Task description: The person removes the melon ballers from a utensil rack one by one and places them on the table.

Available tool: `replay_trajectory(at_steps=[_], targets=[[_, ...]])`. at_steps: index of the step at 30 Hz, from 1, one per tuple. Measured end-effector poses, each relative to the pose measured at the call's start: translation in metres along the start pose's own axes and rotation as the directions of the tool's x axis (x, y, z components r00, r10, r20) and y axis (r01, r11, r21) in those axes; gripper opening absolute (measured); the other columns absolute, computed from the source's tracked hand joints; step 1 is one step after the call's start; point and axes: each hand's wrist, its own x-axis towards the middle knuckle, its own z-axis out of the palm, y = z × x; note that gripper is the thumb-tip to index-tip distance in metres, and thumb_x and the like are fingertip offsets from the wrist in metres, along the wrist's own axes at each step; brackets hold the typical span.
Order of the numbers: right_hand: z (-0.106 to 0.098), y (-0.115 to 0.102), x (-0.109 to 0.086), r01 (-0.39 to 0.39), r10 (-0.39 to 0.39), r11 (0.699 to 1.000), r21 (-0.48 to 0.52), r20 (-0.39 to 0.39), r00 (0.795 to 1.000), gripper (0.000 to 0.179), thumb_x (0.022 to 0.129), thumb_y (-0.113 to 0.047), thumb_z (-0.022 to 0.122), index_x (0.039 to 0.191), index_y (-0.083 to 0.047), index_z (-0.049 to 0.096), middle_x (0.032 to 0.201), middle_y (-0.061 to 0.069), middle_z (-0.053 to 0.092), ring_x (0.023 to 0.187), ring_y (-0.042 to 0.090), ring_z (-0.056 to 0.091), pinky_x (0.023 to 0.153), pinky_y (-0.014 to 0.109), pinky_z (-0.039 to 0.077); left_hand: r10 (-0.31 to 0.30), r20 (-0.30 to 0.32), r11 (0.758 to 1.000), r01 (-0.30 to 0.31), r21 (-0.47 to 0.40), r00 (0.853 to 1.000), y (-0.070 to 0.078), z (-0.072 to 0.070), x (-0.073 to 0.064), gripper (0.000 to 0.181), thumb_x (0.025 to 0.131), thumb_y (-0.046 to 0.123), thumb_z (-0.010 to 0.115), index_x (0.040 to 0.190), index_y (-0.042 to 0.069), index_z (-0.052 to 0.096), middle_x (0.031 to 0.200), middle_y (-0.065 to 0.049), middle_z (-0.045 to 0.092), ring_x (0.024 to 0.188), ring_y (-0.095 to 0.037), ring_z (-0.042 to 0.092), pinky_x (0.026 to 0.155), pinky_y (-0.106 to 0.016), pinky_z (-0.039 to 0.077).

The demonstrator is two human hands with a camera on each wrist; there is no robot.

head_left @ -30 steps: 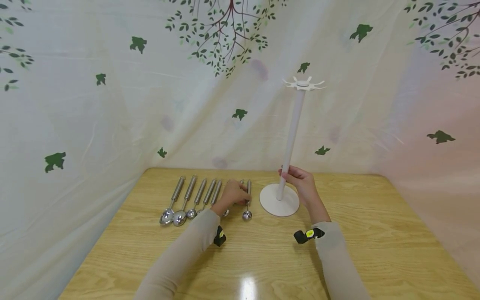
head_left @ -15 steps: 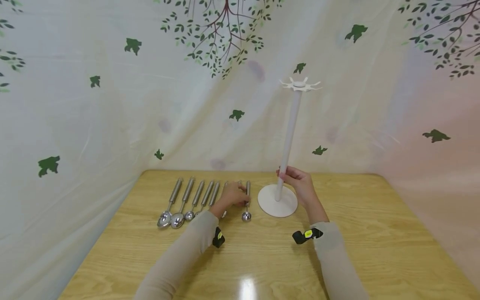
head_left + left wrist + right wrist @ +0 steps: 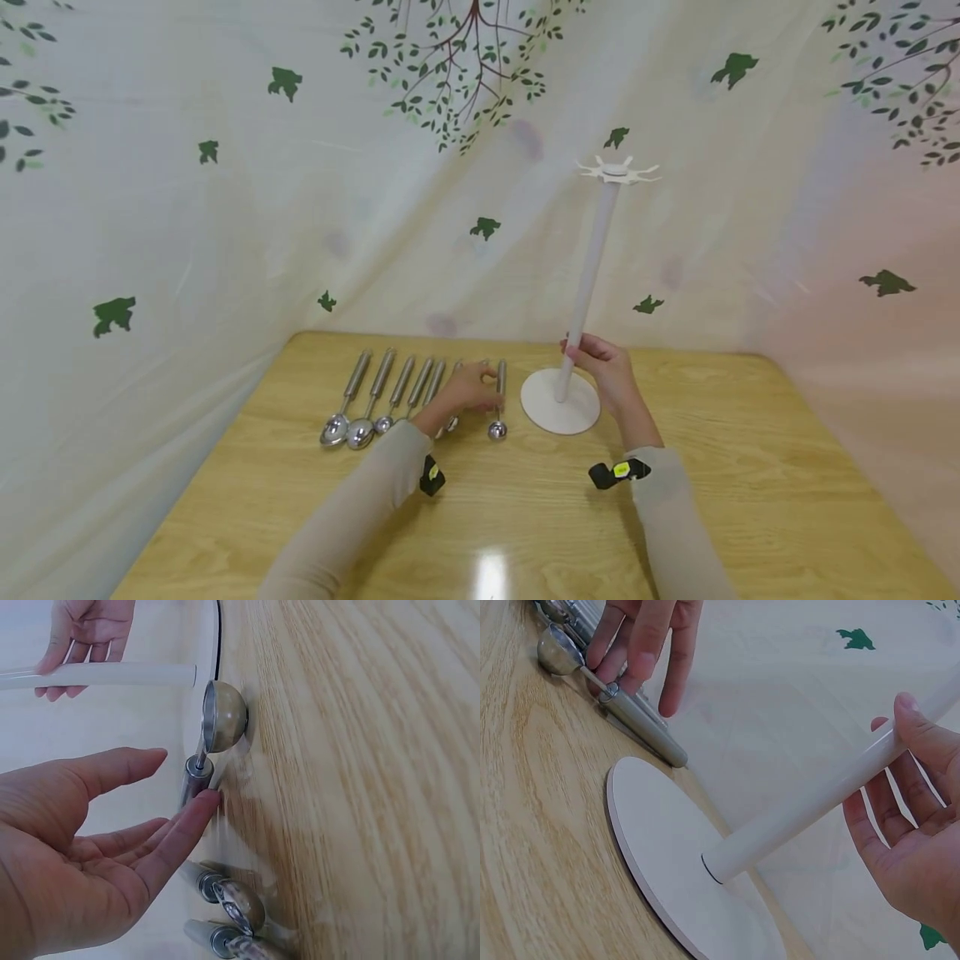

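Observation:
My right hand (image 3: 609, 371) grips the white pole (image 3: 588, 283) of an upright stand, low down above its round base (image 3: 560, 408). A ring of hooks (image 3: 615, 172) tops the pole. My left hand (image 3: 467, 388) reaches over a metal scoop with a round bowl (image 3: 497, 430), the rightmost in a row on the table. In the left wrist view, the thumb (image 3: 127, 766) is parted from the fingers, and one fingertip overlaps the scoop's handle (image 3: 196, 771). The right wrist view shows these loosely spread fingers (image 3: 676, 675) beside the same handle (image 3: 641, 724).
Several metal spoons and scoops (image 3: 397, 387) lie side by side left of my left hand, handles toward the back of the wooden table (image 3: 555, 517). A pale curtain (image 3: 397, 258) with printed leaves and branches hangs behind the table's back edge.
My left hand's thumb and fingers have spread apart beside the rightmost scoop, and its wrist has shifted slightly left. The right hand keeps holding the pole in place.

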Motion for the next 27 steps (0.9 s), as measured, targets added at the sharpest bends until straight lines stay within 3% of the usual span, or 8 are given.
replay_trajectory(at_steps=[5, 9, 12, 16, 21, 27], targets=[[-0.005, -0.001, -0.001, 0.021, -0.021, 1.000, -0.003, -0.002, 1.000, 0.019, 0.097, -0.013, 0.070, 0.115, -0.012, 0.076, 0.103, -0.011, 0.078, 0.104, 0.009, 0.071, 0.093, 0.020, 0.057, 0.083, 0.073, 0.995, -0.079, -0.058, 0.994, 0.000, -0.002, -0.002, 0.066, 0.090, 0.005, 0.075, 0.147, -0.009, 0.044, 0.100, -0.021, 0.075, 0.088, -0.033, 0.073, 0.079, -0.038, 0.063], [-0.009, 0.010, 0.003, 0.025, -0.026, 1.000, -0.013, -0.014, 1.000, 0.036, 0.096, -0.017, 0.073, 0.126, 0.001, 0.068, 0.102, -0.013, 0.078, 0.105, 0.010, 0.071, 0.094, 0.021, 0.057, 0.114, 0.070, 0.993, -0.110, -0.048, 0.991, 0.000, -0.007, -0.005, 0.065, 0.091, 0.007, 0.074, 0.147, -0.008, 0.044, 0.114, -0.025, 0.072, 0.095, -0.033, 0.073, 0.082, -0.040, 0.063], [-0.009, 0.010, 0.002, 0.026, -0.027, 0.999, -0.019, -0.016, 1.000, 0.046, 0.095, -0.016, 0.073, 0.130, 0.011, 0.060, 0.101, -0.013, 0.078, 0.103, 0.008, 0.072, 0.092, 0.021, 0.058, 0.123, 0.032, 0.992, -0.123, 0.005, 0.992, 0.001, -0.013, -0.006, 0.063, 0.092, 0.010, 0.074, 0.147, -0.004, 0.046, 0.117, -0.024, 0.071, 0.095, -0.031, 0.073, 0.080, -0.040, 0.063], [-0.012, 0.008, 0.002, 0.048, -0.047, 0.998, -0.034, 0.013, 0.999, 0.045, 0.097, -0.015, 0.070, 0.131, 0.012, 0.059, 0.104, -0.012, 0.078, 0.102, 0.007, 0.072, 0.092, 0.021, 0.058, 0.130, -0.034, 0.991, -0.128, 0.049, 0.991, 0.004, -0.022, -0.008, 0.058, 0.096, 0.015, 0.069, 0.148, 0.001, 0.048, 0.121, -0.021, 0.071, 0.101, -0.032, 0.071, 0.084, -0.040, 0.061], [-0.020, 0.004, 0.004, 0.077, -0.072, 0.995, -0.059, 0.076, 0.995, 0.047, 0.104, -0.023, 0.061, 0.138, 0.009, 0.056, 0.114, -0.011, 0.076, 0.108, 0.006, 0.070, 0.096, 0.026, 0.058, 0.181, -0.132, 0.981, -0.169, 0.096, 0.975, 0.006, -0.032, -0.012, 0.053, 0.099, 0.018, 0.066, 0.147, 0.002, 0.050, 0.126, -0.022, 0.068, 0.116, -0.037, 0.066, 0.097, -0.047, 0.058], [-0.030, -0.008, 0.003, 0.071, -0.066, 0.982, -0.174, 0.037, 0.997, 0.050, 0.106, -0.030, 0.056, 0.148, -0.002, 0.051, 0.126, -0.009, 0.072, 0.114, 0.005, 0.067, 0.100, 0.027, 0.056, 0.213, -0.221, 0.976, -0.196, 0.096, 0.952, 0.003, -0.039, -0.014, 0.053, 0.100, 0.018, 0.065, 0.148, 0.004, 0.049, 0.141, -0.026, 0.058, 0.134, -0.044, 0.053, 0.111, -0.057, 0.047]])
